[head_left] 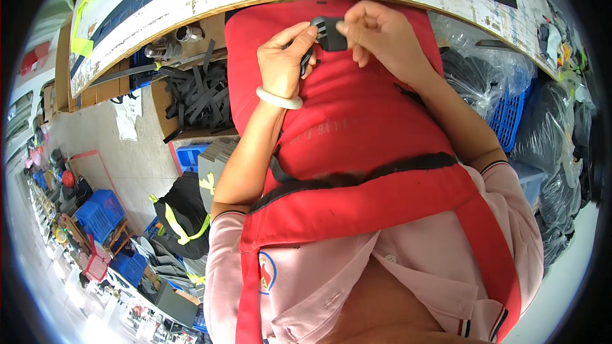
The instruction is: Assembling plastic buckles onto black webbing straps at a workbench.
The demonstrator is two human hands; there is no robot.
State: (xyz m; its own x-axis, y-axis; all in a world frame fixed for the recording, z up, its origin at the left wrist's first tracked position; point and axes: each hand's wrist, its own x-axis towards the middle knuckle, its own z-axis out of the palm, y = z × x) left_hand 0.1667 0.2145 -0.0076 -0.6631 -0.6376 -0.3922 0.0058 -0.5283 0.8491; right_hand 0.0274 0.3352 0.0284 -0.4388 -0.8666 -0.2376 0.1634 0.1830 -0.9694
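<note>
My left hand [285, 60], with a pale bracelet on its wrist, pinches a small black plastic buckle [320, 28] with slots between thumb and fingers. A short piece of dark grey webbing strap [335, 37] sits against the buckle's right side; whether it is threaded through the slots I cannot tell. The thumb and forefinger of my right hand [387, 37] are closed on the right edge of that strap. A further black part shows below my left fingers, mostly hidden by them. Both hands are over the red apron [357, 102] on my lap, near the table edge.
Ahead runs a worn white tabletop [210, 9] with dark straps and plastic bags on it. Below it at left, a cardboard box [164, 105] holds many black strap pieces. At right are clear plastic bags [488, 67] and a blue crate [507, 121]. Blue crates [101, 212] stand farther left.
</note>
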